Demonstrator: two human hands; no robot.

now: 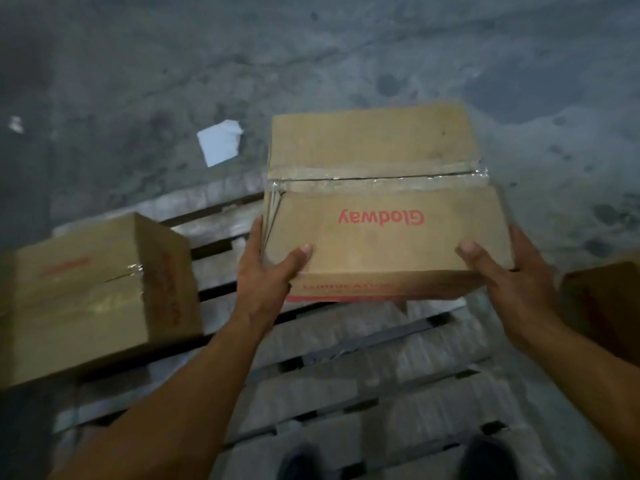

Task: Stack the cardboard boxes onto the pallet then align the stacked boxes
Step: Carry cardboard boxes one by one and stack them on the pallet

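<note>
A taped brown cardboard box with red "Glodway" lettering is held above the far part of the wooden pallet. My left hand grips its near left corner, thumb on top. My right hand grips the near right corner the same way. A second cardboard box rests on the left part of the pallet, turned at a slight angle. Another brown box shows partly at the right edge, behind my right forearm.
The pallet's slats have dark gaps between them. Grey stained concrete floor lies beyond, with a white paper scrap and a smaller scrap on it. My dark shoes stand at the pallet's near edge.
</note>
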